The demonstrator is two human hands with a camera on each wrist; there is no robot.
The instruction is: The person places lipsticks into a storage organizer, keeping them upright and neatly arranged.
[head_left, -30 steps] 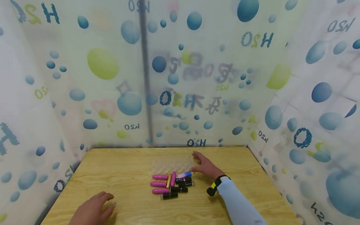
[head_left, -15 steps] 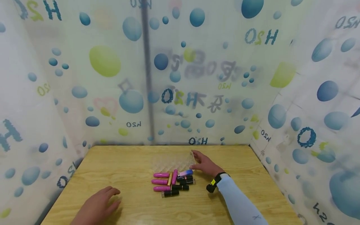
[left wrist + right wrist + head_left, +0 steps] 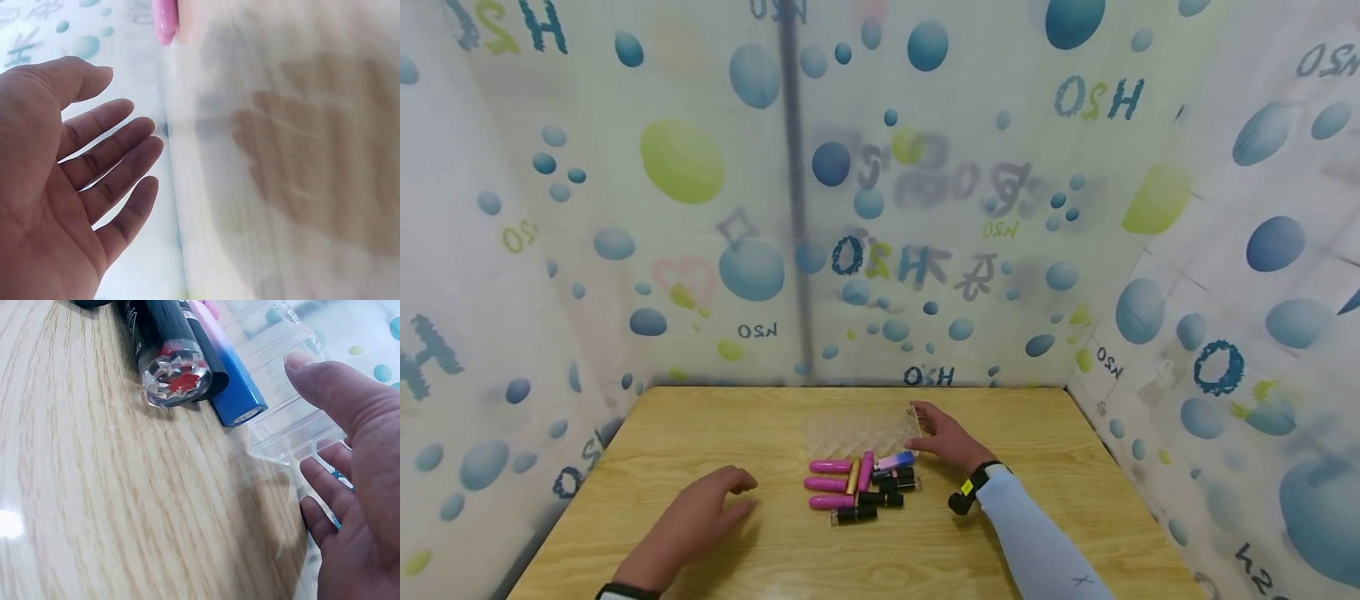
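Note:
A clear plastic organizer lies toward the far middle of the wooden table. My right hand grips its right end, the thumb on the near side and the fingers behind, as the right wrist view shows. Right below it lies a loose group of lipstick tubes: several pink ones, a gold one, a blue-and-pink one and several black ones. My left hand hovers left of the group, fingers loosely extended and holding nothing. In the left wrist view, a pink tube shows beyond the fingertips.
The wooden table is enclosed by a curtain printed with bubbles at the back and sides. A black wristband with a small device sits on my right wrist. One black tube has a clear faceted end.
My left hand has moved right and forward, closer to the lipstick tubes. The right hand stays at the organizer's right end. The whole head view has shifted slightly.

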